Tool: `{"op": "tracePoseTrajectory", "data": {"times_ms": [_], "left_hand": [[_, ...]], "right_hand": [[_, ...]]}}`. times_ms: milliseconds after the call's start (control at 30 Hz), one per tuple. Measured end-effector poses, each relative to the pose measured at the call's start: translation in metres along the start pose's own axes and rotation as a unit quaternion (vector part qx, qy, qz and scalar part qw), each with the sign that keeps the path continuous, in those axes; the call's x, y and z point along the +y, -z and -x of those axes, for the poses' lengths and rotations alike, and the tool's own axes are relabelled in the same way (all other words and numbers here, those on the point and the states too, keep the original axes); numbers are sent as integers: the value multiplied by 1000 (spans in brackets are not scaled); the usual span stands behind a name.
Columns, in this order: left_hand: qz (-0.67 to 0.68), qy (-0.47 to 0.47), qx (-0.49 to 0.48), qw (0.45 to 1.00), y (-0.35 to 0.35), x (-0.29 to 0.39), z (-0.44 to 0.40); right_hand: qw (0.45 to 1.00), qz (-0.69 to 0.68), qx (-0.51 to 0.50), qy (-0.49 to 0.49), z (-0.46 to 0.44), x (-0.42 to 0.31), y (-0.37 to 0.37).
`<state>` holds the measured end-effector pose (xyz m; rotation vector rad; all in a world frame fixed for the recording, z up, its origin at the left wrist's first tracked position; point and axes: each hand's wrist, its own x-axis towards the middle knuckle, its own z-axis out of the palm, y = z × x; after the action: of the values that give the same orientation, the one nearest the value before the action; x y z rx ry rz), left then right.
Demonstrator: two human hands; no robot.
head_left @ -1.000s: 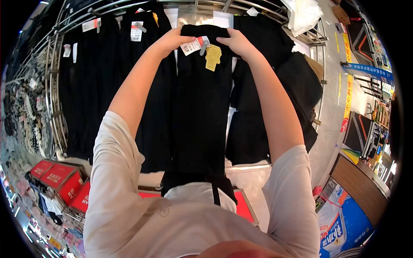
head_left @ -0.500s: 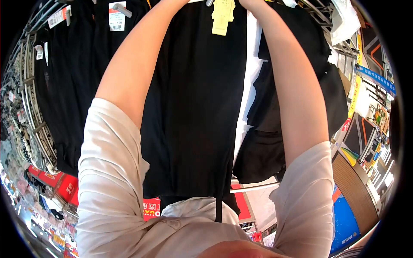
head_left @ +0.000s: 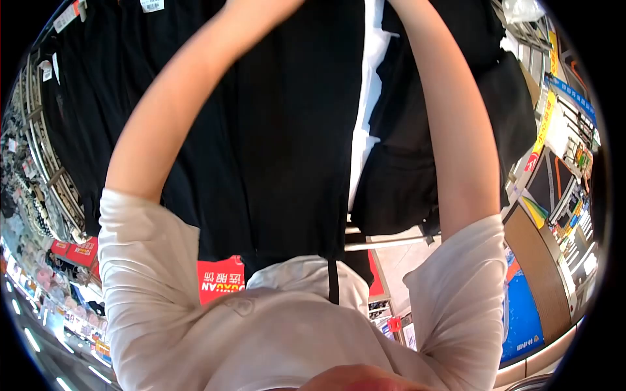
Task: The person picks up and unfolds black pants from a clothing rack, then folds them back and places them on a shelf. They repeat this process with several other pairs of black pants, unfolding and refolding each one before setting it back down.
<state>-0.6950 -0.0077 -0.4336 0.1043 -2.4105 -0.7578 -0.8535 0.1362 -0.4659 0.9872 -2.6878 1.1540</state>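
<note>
Black trousers [head_left: 293,130] hang down the middle of the view, between my two raised forearms. Both arms reach up to the top edge, near the upper end of this garment. The fingers of my left hand and my right hand are cut off by the frame, so what they hold is hidden. Further black garments hang on the left [head_left: 124,85], behind my left forearm. Folded-looking black garments [head_left: 404,156] lie behind my right forearm, with a white strip [head_left: 370,98] between them and the trousers.
A metal rack [head_left: 36,124] curves along the left, with a white tag [head_left: 152,5] at the top. Red printed boxes [head_left: 222,277] are below the garments. On the right are a metal bar [head_left: 391,244], a wooden-looking panel [head_left: 531,260] and a blue printed box [head_left: 521,319].
Both hands have moved up out of the frame. The yellow tag and the waistband of the middle trousers have left the view, and the view has shifted closer to the garments.
</note>
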Motion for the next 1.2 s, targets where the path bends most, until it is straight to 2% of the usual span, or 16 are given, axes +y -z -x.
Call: {"op": "tracePoseTrajectory", "data": {"times_ms": [33,67,100,133,233,267,433,500,567,633,700,767,867,933,1033,1200], "left_hand": [[-9,-28,-52,998,20,39,26],[-43,-7,-180,983,26,56,66],[-47,-17,-218,975,35,84,109],[-41,12,-306,951,48,110,141],[-69,27,-432,899,61,150,222],[-78,35,-432,898,61,155,242],[-151,-20,-416,897,48,149,280],[-176,-9,-420,890,49,158,278],[-189,0,-411,891,54,175,271],[-155,25,-364,918,56,199,271],[-167,76,-375,909,57,234,273],[-189,142,-382,893,51,255,286],[-211,169,-361,893,38,269,292],[-195,202,-277,919,27,288,282],[-165,201,-230,938,2,327,269],[-78,182,-255,946,-11,412,238]], "right_hand": [[998,-56,7,8,23,-19,21],[996,-87,-17,-19,46,-30,38],[991,-119,-45,-48,75,-42,55],[988,-125,-60,-63,103,-58,75],[967,-200,-99,-126,176,-63,128],[971,-196,-85,-110,195,-63,145],[932,-271,-115,-214,287,-63,221],[927,-273,-128,-223,309,-68,255],[948,-248,-95,-175,321,-66,291],[954,-230,-56,-182,325,-55,330],[932,-272,46,-234,326,-32,359],[936,-240,98,-237,322,-5,381],[984,1,110,-137,307,27,400],[985,124,98,-63,297,45,399],[987,156,41,-29,282,66,379],[976,213,-1,-48,272,74,345]]}}
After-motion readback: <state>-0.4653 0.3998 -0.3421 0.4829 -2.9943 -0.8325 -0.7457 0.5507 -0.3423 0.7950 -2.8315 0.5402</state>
